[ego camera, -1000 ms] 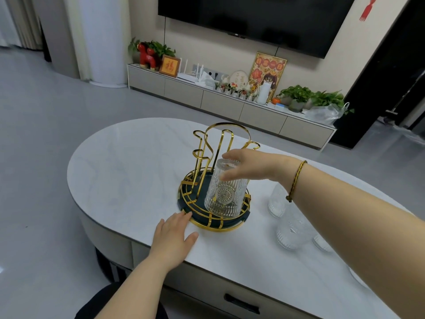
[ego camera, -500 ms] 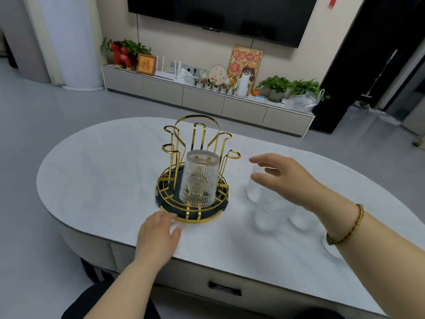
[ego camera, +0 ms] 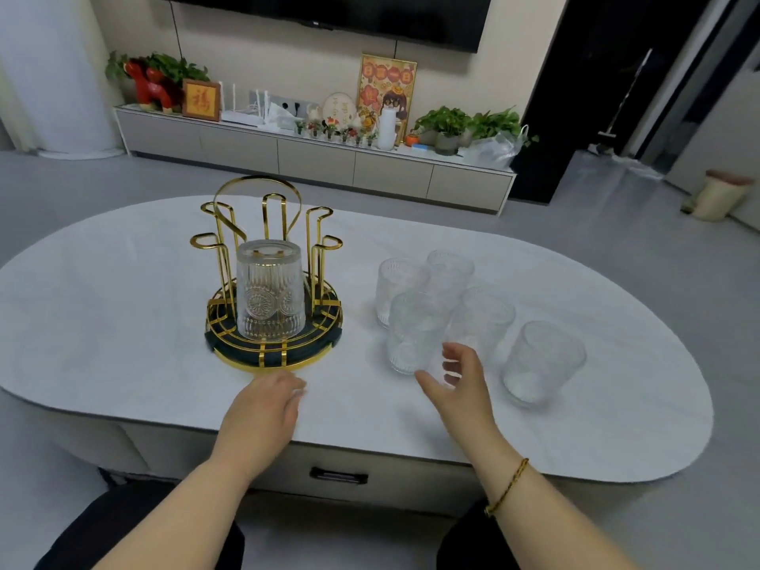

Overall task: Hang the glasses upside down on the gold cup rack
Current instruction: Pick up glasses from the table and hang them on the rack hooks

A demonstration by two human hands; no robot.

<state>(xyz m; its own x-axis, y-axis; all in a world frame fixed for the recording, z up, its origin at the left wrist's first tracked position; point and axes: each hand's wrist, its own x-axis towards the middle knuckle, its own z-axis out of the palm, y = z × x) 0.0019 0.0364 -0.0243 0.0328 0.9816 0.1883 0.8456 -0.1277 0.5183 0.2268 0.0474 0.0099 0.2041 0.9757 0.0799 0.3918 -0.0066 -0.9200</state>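
The gold cup rack (ego camera: pixel 263 224) with a dark round base stands on the white oval table (ego camera: pixel 123 306). One ribbed glass (ego camera: pixel 269 296) hangs upside down on its front prong. Several clear glasses stand upright to the right, the nearest one (ego camera: pixel 411 331) just beyond my right hand (ego camera: pixel 460 380). That hand is open, thumb and fingers spread, close to the glass without holding it. My left hand (ego camera: pixel 263 409) rests flat on the table just in front of the rack's base.
Another glass (ego camera: pixel 541 362) stands furthest right. The table's front edge has a drawer handle (ego camera: pixel 338 476) below it. A low TV cabinet (ego camera: pixel 312 158) with plants and ornaments runs along the far wall.
My right hand let go of the hung glass, moved right and drew back toward me, down to the nearest upright glass. The left hand stayed by the rack's base.
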